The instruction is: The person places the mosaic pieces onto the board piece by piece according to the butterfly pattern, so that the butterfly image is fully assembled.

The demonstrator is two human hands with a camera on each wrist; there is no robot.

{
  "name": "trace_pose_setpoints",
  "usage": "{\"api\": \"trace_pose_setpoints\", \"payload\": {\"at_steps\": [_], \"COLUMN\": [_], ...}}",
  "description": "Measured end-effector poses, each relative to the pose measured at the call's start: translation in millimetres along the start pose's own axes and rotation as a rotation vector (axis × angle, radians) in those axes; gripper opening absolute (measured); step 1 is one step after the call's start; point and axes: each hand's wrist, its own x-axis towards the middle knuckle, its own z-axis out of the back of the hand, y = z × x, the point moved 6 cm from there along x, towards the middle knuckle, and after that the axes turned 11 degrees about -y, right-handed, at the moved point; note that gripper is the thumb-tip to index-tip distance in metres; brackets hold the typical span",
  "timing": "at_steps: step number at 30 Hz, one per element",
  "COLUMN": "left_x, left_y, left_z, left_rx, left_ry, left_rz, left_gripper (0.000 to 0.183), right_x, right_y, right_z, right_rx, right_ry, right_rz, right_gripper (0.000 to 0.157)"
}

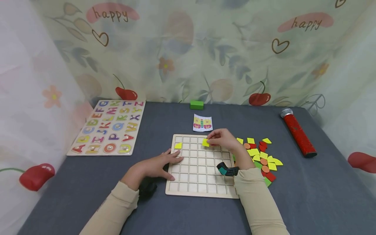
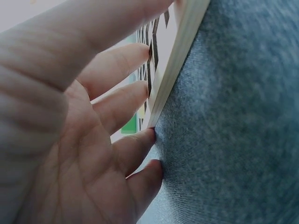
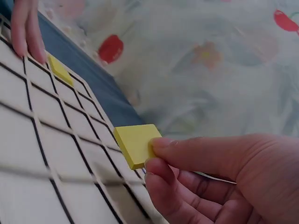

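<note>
My right hand (image 1: 224, 139) pinches a flat yellow square tile (image 3: 138, 144) between thumb and fingertips. The tile is over the upper part of a pale wooden grid board (image 1: 192, 178), tilted and apart from it in the right wrist view. My left hand (image 1: 157, 164) rests at the board's left edge with its fingers spread, some on the grid and some against the side, as the left wrist view shows. Another yellow piece (image 1: 178, 145) with a curved side lies in a cell near the upper left corner. A picture card (image 1: 202, 123) with a butterfly pattern lies behind the board.
Loose yellow, red, orange and green pieces (image 1: 272, 166) are scattered right of the board, partly behind my right forearm. An alphabet board (image 1: 100, 129) lies at the left. A green block (image 1: 196, 104) stands at the back, and a red microphone (image 1: 299, 133) lies far right.
</note>
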Motion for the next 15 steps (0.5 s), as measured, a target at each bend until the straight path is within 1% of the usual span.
{"api": "trace_pose_setpoints", "payload": {"at_steps": [5, 8, 11, 15], "left_x": [-0.6, -0.2, 0.8, 0.5], "left_y": [0.1, 0.3, 0.6, -1.0], "left_z": [-1.1, -1.4, -1.9, -1.1], "left_rx": [-0.010, -0.007, 0.003, 0.008], "left_ry": [0.007, 0.005, 0.004, 0.005], "left_rz": [0.005, 0.006, 0.004, -0.003], "left_gripper": [0.076, 0.076, 0.076, 0.075], "right_x": [14, 22, 26, 27], "right_y": [6, 8, 12, 17], "right_z": [-34.9, -51.4, -62.0, -69.6], "right_rx": [0.016, 0.022, 0.011, -0.050], "right_ry": [0.023, 0.025, 0.031, 0.024], "right_rz": [0.001, -0.004, 0.005, 0.035], "right_gripper": [0.017, 0.016, 0.015, 0.015]}}
